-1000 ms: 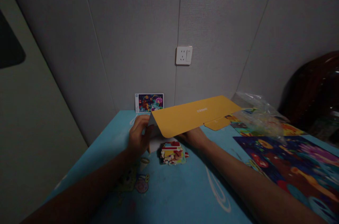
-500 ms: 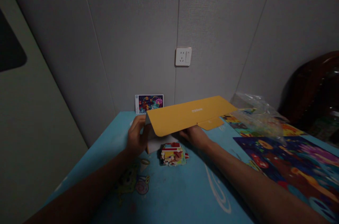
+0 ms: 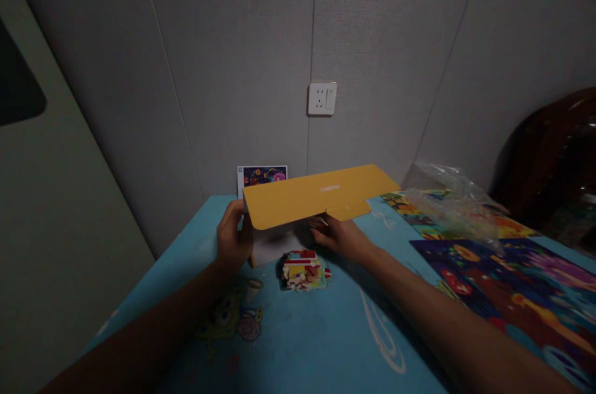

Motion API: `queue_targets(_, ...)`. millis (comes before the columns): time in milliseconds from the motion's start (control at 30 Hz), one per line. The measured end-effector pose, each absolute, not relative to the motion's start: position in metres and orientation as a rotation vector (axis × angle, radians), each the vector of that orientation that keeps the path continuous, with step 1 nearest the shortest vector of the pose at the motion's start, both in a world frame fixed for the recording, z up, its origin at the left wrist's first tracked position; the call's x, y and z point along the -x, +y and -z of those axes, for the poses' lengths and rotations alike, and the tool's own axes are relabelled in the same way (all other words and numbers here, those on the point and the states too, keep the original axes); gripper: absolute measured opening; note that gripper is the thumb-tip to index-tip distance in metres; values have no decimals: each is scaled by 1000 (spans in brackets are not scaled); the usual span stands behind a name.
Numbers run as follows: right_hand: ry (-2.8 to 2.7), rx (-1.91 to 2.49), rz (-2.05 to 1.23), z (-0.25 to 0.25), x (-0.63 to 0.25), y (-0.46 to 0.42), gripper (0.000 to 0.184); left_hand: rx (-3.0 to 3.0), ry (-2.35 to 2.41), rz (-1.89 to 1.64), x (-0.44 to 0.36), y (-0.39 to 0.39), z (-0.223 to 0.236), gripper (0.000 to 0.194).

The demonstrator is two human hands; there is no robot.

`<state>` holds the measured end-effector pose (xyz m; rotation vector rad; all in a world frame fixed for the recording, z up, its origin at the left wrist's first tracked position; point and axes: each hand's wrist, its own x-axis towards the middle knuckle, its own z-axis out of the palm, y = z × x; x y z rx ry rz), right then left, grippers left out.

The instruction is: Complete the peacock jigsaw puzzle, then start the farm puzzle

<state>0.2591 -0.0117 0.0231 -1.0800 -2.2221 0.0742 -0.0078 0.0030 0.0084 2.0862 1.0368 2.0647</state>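
Observation:
A flat yellow cardboard box (image 3: pixel 316 195) with its lid flap raised stands on the blue table (image 3: pixel 326 332), near the wall. My left hand (image 3: pixel 233 239) grips the box's left end, fingers wrapped round the corner. My right hand (image 3: pixel 338 236) reaches under the lid flap at the box's front, and its fingertips are hidden there. A small heap of coloured puzzle pieces (image 3: pixel 303 270) lies on the table just in front of the box, between my two hands.
A small picture card (image 3: pixel 261 175) leans against the wall behind the box. A crumpled clear plastic bag (image 3: pixel 447 205) and colourful puzzle sheets (image 3: pixel 507 282) lie at the right. A wall socket (image 3: pixel 322 98) is above. A dark wooden chair back (image 3: pixel 554 158) stands far right.
The box has slid left and towards the wall, its lid flap lowering and covering more of the picture card. Both hands moved with it; the puzzle pieces stayed put.

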Motion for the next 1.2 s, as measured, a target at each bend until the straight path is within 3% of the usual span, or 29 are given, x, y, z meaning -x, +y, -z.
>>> queue_targets(800,-2235,1021,-81,-32,-259,-28,15,-2007,1281,-2137,11,9,-11,16)
queue_targets(1200,-2264,887,-204,-42,-260,-34,30,-1857,1330,-2142,6,2,-24,19)
